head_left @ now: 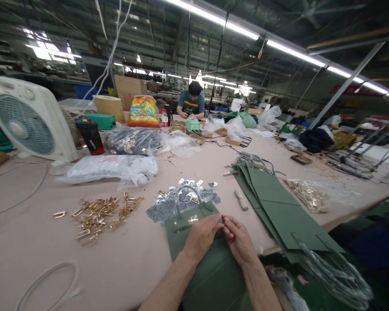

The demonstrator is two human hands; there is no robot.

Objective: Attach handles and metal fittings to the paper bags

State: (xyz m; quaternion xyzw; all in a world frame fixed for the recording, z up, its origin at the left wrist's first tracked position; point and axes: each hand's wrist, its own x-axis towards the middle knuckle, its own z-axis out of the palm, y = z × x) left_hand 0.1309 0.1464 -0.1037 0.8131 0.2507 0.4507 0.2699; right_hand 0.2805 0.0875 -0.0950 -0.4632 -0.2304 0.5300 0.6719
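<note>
While the right hand pinches a small metal piece above the green handbag, the left hand has its fingertips bunched just beside it; whether they grip it too, I cannot tell. Beyond the left hand lie thin metal plates, with gold fittings to its left. Farther off, a black tumbler carries white lettering and a printed sack bright characters, both illegible.

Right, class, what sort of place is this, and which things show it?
Probably a bag factory or workshop: a stack of green bags lies beside the similar handbag being handled, loose gold-coloured fittings are heaped on the table, and strip lights run overhead.
</note>
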